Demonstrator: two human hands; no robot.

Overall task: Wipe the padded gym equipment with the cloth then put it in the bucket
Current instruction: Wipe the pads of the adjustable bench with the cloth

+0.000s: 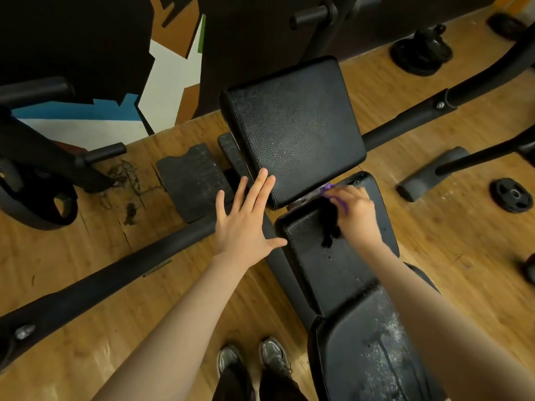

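A black padded bench runs from the bottom right toward the middle: a square upper pad (295,125), a narrower middle pad (333,256) and a worn lower pad (367,351). My right hand (357,211) grips a purple cloth (328,189) at the gap between the upper and middle pads; most of the cloth is hidden under the fingers. My left hand (246,218) is spread flat, its fingertips touching the near left corner of the upper pad. No bucket is in view.
Black frame bars (115,273) cross the wooden floor left and right of the bench. A ridged foot plate (192,180) lies left of the upper pad. Weight plates (511,195) lie on the floor at right. My shoes (252,360) stand beside the bench.
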